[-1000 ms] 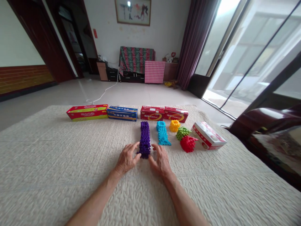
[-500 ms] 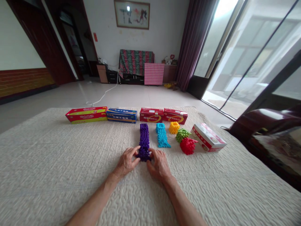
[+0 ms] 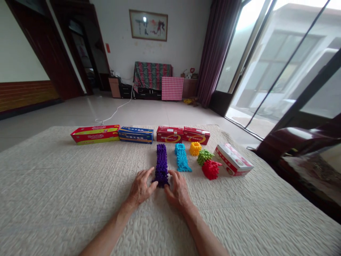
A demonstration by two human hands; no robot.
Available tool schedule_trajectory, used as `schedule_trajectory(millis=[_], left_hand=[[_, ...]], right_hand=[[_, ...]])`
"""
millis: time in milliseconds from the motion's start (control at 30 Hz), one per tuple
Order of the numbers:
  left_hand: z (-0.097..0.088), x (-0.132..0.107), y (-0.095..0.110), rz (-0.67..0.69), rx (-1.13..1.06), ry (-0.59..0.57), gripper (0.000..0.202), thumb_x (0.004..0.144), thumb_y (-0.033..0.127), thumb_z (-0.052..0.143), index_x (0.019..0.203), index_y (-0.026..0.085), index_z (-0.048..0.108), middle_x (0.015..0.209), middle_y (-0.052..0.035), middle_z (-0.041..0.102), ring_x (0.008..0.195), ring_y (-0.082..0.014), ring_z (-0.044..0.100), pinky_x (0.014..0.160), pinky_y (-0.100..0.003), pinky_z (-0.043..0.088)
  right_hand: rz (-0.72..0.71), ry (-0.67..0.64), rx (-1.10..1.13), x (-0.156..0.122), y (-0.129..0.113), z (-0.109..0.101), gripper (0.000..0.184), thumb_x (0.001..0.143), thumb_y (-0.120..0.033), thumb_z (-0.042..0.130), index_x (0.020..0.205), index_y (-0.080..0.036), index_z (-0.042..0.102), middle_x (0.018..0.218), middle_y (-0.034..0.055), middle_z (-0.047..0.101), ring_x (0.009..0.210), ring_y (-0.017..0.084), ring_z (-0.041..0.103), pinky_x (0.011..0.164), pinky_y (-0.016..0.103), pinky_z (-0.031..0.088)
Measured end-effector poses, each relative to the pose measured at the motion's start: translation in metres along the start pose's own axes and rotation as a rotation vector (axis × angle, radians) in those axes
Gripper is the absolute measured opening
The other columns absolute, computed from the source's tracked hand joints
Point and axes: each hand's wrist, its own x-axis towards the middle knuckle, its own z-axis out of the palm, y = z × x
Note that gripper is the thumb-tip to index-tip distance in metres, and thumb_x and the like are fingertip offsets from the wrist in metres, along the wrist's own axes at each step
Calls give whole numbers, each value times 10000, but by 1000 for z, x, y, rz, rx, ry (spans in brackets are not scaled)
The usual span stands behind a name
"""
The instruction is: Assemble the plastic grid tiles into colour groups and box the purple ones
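Note:
A long purple piece built of interlocking toy blocks (image 3: 161,161) lies on the quilted cover, pointing away from me. My left hand (image 3: 141,186) is at its near left side, fingers apart, with the thumb close to the near end. On the other side my right hand (image 3: 178,188) has its fingers spread, the thumb by the near right corner. Whether the fingertips still touch the purple blocks I cannot tell. Right of it lie a light blue block strip (image 3: 182,157), a yellow block ring (image 3: 195,148), a green block piece (image 3: 205,157) and a red block piece (image 3: 211,169).
A red and yellow-green box (image 3: 96,134), a blue box (image 3: 136,135) and two red boxes (image 3: 169,134) (image 3: 196,135) line the far edge of the quilted cover (image 3: 80,185). A white and red box (image 3: 233,159) lies at the right. Dark wooden furniture (image 3: 287,142) stands beyond it.
My left hand's fingers have opened away from the purple blocks, and my right hand's grip looks looser. The view has tilted slightly, shifting everything a little down and left.

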Motion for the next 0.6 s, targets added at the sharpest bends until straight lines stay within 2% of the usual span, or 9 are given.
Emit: schedule_trajectory(millis=[133, 433, 600], left_hand=[[3, -1, -3, 33, 6, -15, 525, 809, 305, 577, 1312, 179, 492, 1172, -118, 629, 1104, -265, 572, 958, -462, 465], [4, 0, -2, 19, -40, -77, 509, 807, 284, 571, 1300, 175, 506, 1199, -114, 622, 1155, -261, 546, 996, -468, 452], [7, -2, -8, 57, -52, -86, 531, 808, 262, 572, 1324, 190, 472, 1237, -108, 600, 1186, -254, 526, 1018, -463, 439]], right_hand=[[-14, -27, -32, 0, -1, 1, 534, 749, -175, 563, 1269, -205, 446, 1243, 99, 529, 1152, 241, 495, 990, 419, 400], [-41, -65, -37, 2, -2, 3, 534, 754, -176, 557, 1276, -195, 447, 1270, 112, 515, 1185, 248, 477, 1001, 430, 373], [-57, -48, -47, 1, -1, 5, 559, 732, -172, 565, 1278, -205, 446, 1260, 110, 513, 1165, 254, 487, 983, 431, 385]])
